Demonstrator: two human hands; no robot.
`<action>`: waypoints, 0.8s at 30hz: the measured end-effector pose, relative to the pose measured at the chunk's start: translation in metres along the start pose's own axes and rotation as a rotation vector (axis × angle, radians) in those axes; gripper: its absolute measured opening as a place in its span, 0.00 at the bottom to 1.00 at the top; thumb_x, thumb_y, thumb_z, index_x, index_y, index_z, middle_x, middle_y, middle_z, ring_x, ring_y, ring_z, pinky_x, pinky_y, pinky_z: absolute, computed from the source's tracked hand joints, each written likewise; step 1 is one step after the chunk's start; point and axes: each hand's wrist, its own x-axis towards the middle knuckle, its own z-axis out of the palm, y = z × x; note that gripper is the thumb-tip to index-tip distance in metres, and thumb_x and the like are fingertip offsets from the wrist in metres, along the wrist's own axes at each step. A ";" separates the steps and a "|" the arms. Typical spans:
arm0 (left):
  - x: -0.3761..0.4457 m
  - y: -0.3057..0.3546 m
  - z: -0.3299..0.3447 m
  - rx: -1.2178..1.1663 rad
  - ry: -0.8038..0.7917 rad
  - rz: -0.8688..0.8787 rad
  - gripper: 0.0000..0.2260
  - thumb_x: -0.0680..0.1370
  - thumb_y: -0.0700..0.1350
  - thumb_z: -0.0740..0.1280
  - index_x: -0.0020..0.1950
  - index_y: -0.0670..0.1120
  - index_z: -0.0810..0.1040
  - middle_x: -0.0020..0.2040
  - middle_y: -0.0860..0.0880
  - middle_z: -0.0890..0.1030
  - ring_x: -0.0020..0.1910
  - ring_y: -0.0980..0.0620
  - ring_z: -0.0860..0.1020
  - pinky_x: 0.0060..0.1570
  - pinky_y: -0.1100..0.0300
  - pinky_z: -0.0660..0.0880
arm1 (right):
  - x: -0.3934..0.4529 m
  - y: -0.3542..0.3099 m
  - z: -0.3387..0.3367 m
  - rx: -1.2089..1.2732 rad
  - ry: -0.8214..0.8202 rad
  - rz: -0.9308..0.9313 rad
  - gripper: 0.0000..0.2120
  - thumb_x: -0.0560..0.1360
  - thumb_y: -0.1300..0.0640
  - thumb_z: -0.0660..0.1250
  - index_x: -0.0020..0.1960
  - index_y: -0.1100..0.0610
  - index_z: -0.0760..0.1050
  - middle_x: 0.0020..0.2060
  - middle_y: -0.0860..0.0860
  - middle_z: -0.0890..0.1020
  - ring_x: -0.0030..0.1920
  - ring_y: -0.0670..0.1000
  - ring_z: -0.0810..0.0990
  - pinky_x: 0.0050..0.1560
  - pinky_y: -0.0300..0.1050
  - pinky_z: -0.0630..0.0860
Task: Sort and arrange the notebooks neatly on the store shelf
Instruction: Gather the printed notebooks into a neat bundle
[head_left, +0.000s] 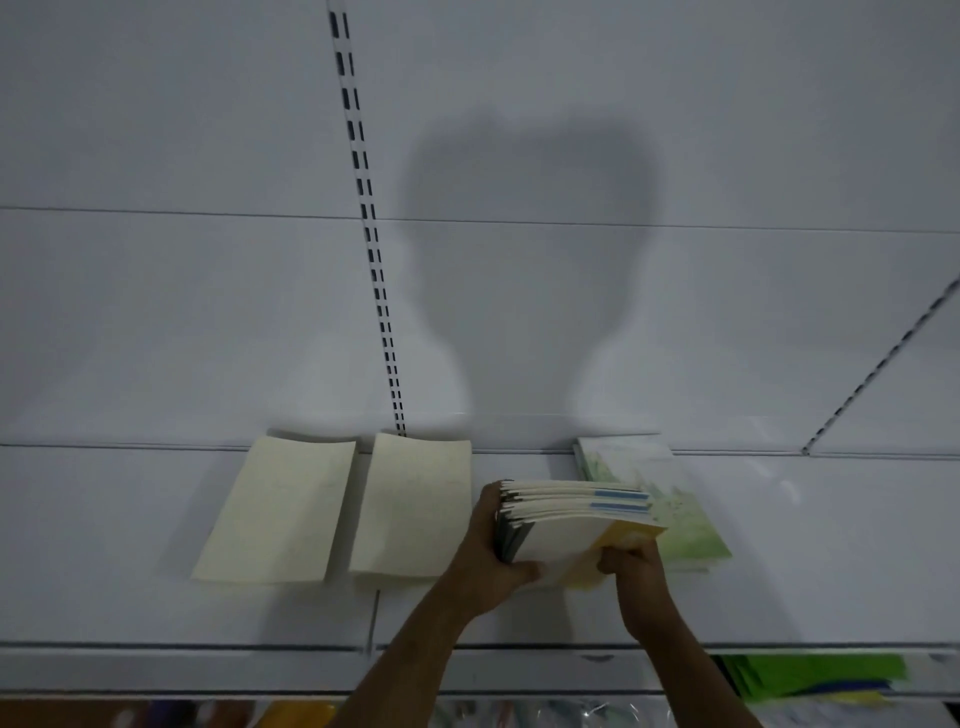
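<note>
Both hands, left hand (493, 561) and right hand (636, 564), grip notebook stack (576, 525) above shelf (831, 545), between cream pile (413, 509) and green pile (691, 525). Best: square edges, lower flat into gap.

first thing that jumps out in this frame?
Both hands grip a stack of notebooks at centre, above the white shelf: left hand on its spine side, right hand on the yellow corner. Two cream notebooks lie flat to its left and a green-covered notebook behind right. The person's shadow darkens the back panel.
</note>
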 end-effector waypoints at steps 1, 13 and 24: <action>-0.002 0.001 -0.003 -0.006 0.014 0.025 0.41 0.64 0.37 0.79 0.70 0.49 0.59 0.65 0.47 0.71 0.63 0.56 0.73 0.59 0.63 0.74 | 0.000 0.001 -0.002 0.026 0.000 -0.020 0.19 0.56 0.72 0.58 0.28 0.52 0.81 0.27 0.47 0.80 0.30 0.44 0.78 0.36 0.43 0.73; 0.013 0.028 0.006 -0.054 0.069 0.089 0.42 0.66 0.48 0.77 0.73 0.45 0.59 0.70 0.50 0.68 0.69 0.54 0.68 0.67 0.59 0.69 | 0.013 -0.011 -0.006 0.022 -0.095 -0.013 0.34 0.55 0.68 0.59 0.55 0.46 0.81 0.48 0.48 0.84 0.52 0.50 0.81 0.48 0.42 0.79; 0.010 0.017 0.010 -0.105 0.226 0.071 0.44 0.61 0.54 0.80 0.71 0.47 0.62 0.69 0.51 0.69 0.68 0.53 0.69 0.63 0.58 0.73 | 0.017 -0.003 -0.003 -0.020 -0.066 -0.071 0.45 0.56 0.70 0.60 0.73 0.53 0.63 0.62 0.56 0.76 0.60 0.56 0.77 0.55 0.48 0.78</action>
